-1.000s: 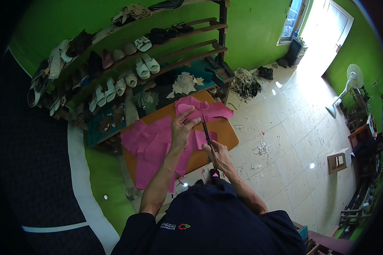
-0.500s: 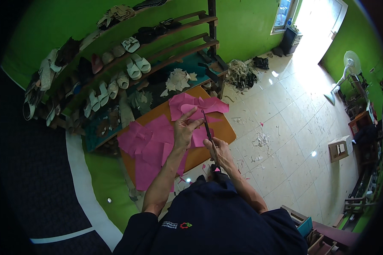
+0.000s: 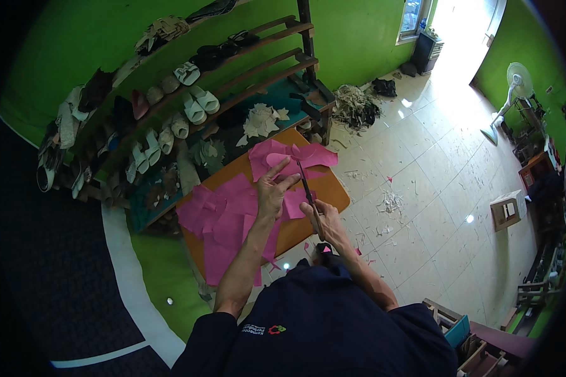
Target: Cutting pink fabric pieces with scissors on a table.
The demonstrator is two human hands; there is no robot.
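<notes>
My right hand (image 3: 326,222) is closed around the handles of dark scissors (image 3: 306,182), whose long blades point away from me. The blade tips reach the edge of a small pink cut piece (image 3: 277,161) with a rounded outline. My left hand (image 3: 272,197) pinches that piece, forefinger stretched along it and thumb toward the blades. Below lies an orange-brown table (image 3: 329,188). Flat pink sheets (image 3: 229,210) overlap on its left part, and another pink sheet (image 3: 321,154) lies at its far end, behind the piece I hold.
A wooden rack with sandals (image 3: 195,107) and other shoes stands along the green wall at left. Pale cut scraps (image 3: 262,122) lie beside the table. A heap of trimmings (image 3: 356,105) and scattered offcuts (image 3: 391,202) cover parts of the tiled floor. A stool (image 3: 507,210) and a fan (image 3: 516,85) stand right.
The whole view has shifted slightly. My hands, the scissors and the pink piece keep nearly the same positions relative to each other.
</notes>
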